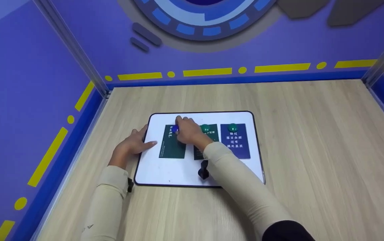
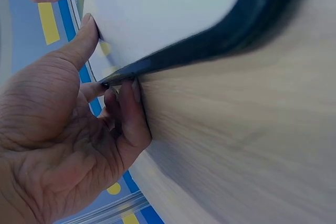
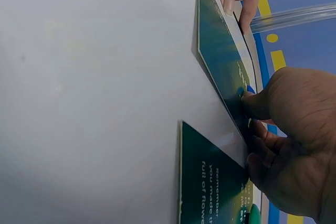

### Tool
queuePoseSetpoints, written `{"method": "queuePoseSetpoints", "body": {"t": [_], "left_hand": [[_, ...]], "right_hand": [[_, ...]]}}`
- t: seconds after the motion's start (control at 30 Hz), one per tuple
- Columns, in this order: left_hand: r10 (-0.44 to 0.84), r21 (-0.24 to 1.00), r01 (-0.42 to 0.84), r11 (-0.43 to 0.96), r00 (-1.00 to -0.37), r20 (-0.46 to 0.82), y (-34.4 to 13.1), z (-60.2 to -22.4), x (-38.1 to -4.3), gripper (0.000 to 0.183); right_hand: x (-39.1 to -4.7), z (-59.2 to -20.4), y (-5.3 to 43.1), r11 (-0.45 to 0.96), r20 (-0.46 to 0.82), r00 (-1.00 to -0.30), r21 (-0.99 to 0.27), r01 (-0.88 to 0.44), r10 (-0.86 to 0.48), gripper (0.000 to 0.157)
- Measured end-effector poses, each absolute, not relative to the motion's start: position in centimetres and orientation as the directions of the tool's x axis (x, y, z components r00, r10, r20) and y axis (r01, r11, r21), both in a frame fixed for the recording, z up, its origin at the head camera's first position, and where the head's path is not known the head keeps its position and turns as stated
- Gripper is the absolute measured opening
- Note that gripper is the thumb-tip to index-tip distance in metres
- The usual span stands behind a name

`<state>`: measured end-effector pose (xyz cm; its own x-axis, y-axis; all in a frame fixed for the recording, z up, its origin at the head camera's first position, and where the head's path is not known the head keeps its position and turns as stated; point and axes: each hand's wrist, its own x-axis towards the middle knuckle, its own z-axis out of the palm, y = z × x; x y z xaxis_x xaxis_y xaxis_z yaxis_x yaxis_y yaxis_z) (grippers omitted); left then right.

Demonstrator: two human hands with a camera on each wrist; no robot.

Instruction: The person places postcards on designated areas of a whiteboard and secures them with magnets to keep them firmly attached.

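A whiteboard [image 1: 178, 172] with a dark rim lies on the wooden table. My left hand [image 1: 133, 142] grips its left edge, thumb on the white face and the other fingers curled at the rim. Over the upper part of the left dark green card [image 1: 172, 149], my right hand [image 1: 189, 131] pinches a round blue magnet [image 1: 175, 129], partly hidden by the fingers. Beside it, a middle green card [image 1: 198, 154] is partly covered by my right hand and forearm. Green magnets sit at the tops of the middle card and of the blue card [image 1: 244, 152] on the right.
The wooden table [image 1: 312, 150] extends around the board, widest on the right. Purple-blue panels [image 1: 88, 50] with yellow markings rise behind it and at both sides. A small black device [image 1: 203, 170] at my right wrist overlaps the lower board.
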<state>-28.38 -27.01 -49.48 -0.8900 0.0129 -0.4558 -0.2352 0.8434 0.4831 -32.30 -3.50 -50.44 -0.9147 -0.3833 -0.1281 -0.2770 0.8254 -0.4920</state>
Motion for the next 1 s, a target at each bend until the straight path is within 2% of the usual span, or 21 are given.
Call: {"method": "queuePoseSetpoints", "body": {"t": [0.13, 0.33, 1.0], "left_hand": [[-0.015, 0.466, -0.266, 0.844, -0.88, -0.474, -27.33, -49.36, -28.14, 0.099], [0.015, 0.482, -0.232, 0.845, -0.89, -0.455, -27.05, -49.44, -28.3, 0.101], [-0.008, 0.469, -0.266, 0.842, -0.876, -0.483, -26.79, -49.88, -28.85, 0.101]], "right_hand": [[-32.36, -50.39, -3.68, 0.799, -0.146, -0.899, -0.532, -0.28, -0.412, 0.041], [-32.47, -50.34, -3.25, 0.813, -0.165, -0.907, -0.525, -0.251, -0.387, 0.04], [-32.5, -50.49, -2.95, 0.806, -0.154, -0.917, -0.544, -0.233, -0.369, 0.039]]}}
